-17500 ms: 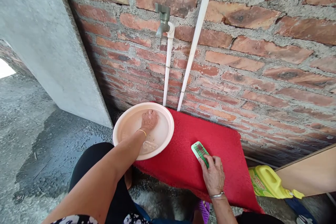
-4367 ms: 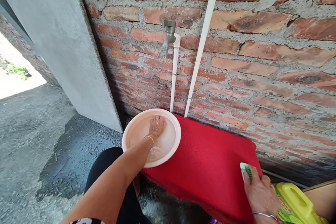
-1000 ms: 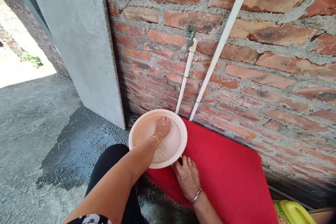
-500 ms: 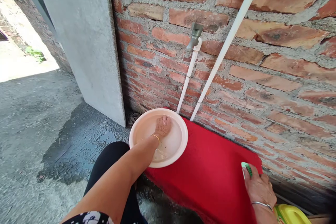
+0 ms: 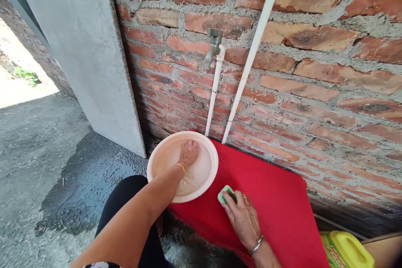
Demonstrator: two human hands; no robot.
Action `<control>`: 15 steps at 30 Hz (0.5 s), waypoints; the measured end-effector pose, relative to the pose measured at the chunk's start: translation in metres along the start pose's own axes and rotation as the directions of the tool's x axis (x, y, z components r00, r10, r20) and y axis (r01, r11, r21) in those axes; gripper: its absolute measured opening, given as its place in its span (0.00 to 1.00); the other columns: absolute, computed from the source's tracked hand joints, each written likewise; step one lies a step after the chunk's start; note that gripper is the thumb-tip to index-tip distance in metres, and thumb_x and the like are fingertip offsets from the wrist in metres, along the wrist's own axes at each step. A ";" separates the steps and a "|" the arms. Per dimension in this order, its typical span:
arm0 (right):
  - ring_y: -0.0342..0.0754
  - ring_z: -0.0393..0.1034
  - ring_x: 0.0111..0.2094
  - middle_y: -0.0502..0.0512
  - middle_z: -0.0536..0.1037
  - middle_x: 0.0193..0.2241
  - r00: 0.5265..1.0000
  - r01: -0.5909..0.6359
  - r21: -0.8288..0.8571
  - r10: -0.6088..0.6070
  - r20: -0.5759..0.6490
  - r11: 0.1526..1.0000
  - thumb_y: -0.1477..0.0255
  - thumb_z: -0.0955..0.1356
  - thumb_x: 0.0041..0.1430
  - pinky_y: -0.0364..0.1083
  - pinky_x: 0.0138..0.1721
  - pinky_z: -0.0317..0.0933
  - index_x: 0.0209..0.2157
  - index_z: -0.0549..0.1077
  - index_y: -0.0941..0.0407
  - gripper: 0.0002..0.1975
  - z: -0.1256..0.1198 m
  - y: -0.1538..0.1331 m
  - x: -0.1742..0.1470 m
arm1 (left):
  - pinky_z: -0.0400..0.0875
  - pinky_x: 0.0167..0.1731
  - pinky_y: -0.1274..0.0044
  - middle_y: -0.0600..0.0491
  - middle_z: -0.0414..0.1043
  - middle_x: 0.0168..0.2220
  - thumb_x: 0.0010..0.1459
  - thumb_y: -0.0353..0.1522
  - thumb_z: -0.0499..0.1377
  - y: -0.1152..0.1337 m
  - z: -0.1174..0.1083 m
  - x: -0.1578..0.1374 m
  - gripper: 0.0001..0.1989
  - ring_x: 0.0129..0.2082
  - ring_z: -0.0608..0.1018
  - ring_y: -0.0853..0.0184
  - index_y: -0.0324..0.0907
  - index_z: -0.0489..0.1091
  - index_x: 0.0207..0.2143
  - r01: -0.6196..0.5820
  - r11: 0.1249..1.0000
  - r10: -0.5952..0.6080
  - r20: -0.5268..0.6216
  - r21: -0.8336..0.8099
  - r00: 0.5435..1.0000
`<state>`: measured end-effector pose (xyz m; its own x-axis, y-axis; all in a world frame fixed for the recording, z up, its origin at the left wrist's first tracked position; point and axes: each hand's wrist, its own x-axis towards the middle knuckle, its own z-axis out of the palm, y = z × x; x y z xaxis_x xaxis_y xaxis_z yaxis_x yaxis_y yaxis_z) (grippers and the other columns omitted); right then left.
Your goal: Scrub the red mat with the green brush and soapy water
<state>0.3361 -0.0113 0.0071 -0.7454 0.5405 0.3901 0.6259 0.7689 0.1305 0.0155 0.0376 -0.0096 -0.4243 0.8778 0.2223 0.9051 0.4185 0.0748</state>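
My left hand (image 5: 189, 153) is down inside a pale pink basin (image 5: 151, 176) with water in it. Its fingers are curled, and whatever they may hold is hidden. My right hand (image 5: 243, 219) grips a small pale green scrub brush (image 5: 226, 194) with darker green on it. The brush is over the red cloth (image 5: 276, 201), just to the right of the basin. That cloth lies spread flat, and the basin stands on its left end.
A grey tap (image 5: 214, 46) on a white pipe is fixed to the brick wall (image 5: 314, 83) behind the basin. A grey slab (image 5: 75, 50) leans at left beside wet concrete floor (image 5: 94, 176). A yellow-capped container (image 5: 348, 249) stands at lower right.
My right hand has moved left with the scrub brush, from the cloth's right end to near the basin. My left hand stays in the basin. The view has shifted slightly right.
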 end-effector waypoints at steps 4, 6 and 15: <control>0.46 0.69 0.38 0.53 0.75 0.40 0.998 0.068 -0.026 -0.067 0.016 0.997 0.67 0.70 0.62 0.43 0.42 0.62 0.53 0.74 0.41 0.18 0.000 -0.015 -0.003 | 0.62 0.44 0.64 0.40 0.71 0.44 0.65 0.31 0.47 0.000 -0.002 -0.001 0.15 0.44 0.74 0.54 0.39 0.72 0.44 -0.014 1.000 0.014 0.001 0.011 1.000; 0.46 0.70 0.36 0.54 0.75 0.39 1.000 0.008 -0.101 -0.006 0.018 0.995 0.66 0.68 0.63 0.43 0.40 0.62 0.52 0.75 0.43 0.16 0.005 0.007 -0.008 | 0.62 0.44 0.65 0.40 0.71 0.44 0.65 0.31 0.47 0.001 -0.005 -0.001 0.15 0.45 0.74 0.54 0.38 0.72 0.45 -0.010 1.000 0.010 0.007 0.008 1.000; 0.52 0.70 0.27 0.60 0.74 0.32 0.740 -0.622 -0.385 0.673 -0.004 0.682 0.54 0.57 0.68 0.49 0.29 0.63 0.53 0.76 0.52 0.26 0.003 0.174 -0.079 | 0.63 0.45 0.65 0.40 0.71 0.45 0.65 0.32 0.48 0.002 -0.007 0.000 0.15 0.45 0.73 0.54 0.38 0.72 0.44 0.005 1.000 -0.004 0.026 -0.029 1.000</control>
<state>0.5035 0.0812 -0.0043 -0.1295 0.9157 0.3804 0.9787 0.0564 0.1974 0.0175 0.0368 -0.0030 -0.4286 0.8819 0.1962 0.9034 0.4158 0.1045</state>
